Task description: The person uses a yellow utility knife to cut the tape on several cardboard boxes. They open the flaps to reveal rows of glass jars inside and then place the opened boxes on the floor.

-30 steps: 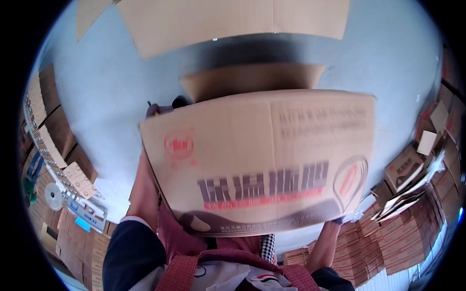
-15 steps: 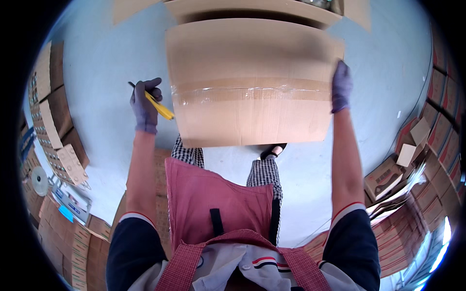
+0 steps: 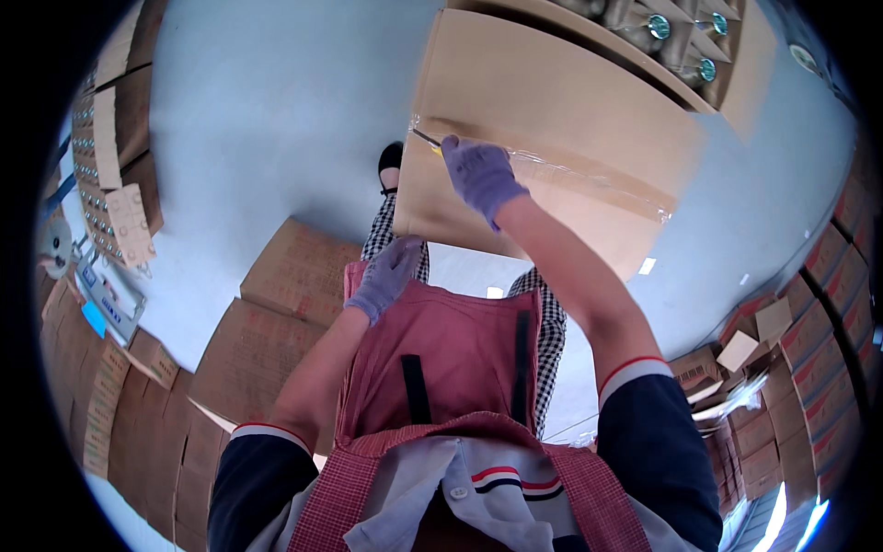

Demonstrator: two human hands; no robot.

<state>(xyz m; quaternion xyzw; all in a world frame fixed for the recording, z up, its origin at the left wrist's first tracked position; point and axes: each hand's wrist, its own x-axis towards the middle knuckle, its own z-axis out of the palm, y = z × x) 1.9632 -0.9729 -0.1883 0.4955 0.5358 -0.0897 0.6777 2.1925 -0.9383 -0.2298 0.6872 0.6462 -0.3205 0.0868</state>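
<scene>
A worker in a red apron (image 3: 469,368) bent over a brown box (image 3: 543,78), which lay at a slant on the pale floor (image 3: 248,129) just ahead of the feet, its taped face upward; the gloved right hand (image 3: 480,177) reached across that face, fingers closed around a yellow cutter (image 3: 436,149), the dark tip pointing to the box's left edge, at the near end of the clear tape (image 3: 589,175); whether the tip touched the tape I could not tell. The left hand (image 3: 386,279), gloved in the same greyish purple, hung low by the apron's upper left corner, just short of the box's near edge, its fingers drawn together; I could not make out whether they pinched the cloth. Beyond the box, close against its far side, stood an open box (image 3: 750,69) with shiny green-tipped glass pieces (image 3: 659,26) among cardboard dividers; a black shoe (image 3: 391,158) and a checked trouser leg (image 3: 379,225) showed at the box's left. Brown cartons (image 3: 262,354) sat beside the worker's left arm; more stacks (image 3: 828,340) lined the right side of the room; on the floor near the box's right corner lay a white scrap (image 3: 647,266).
</scene>
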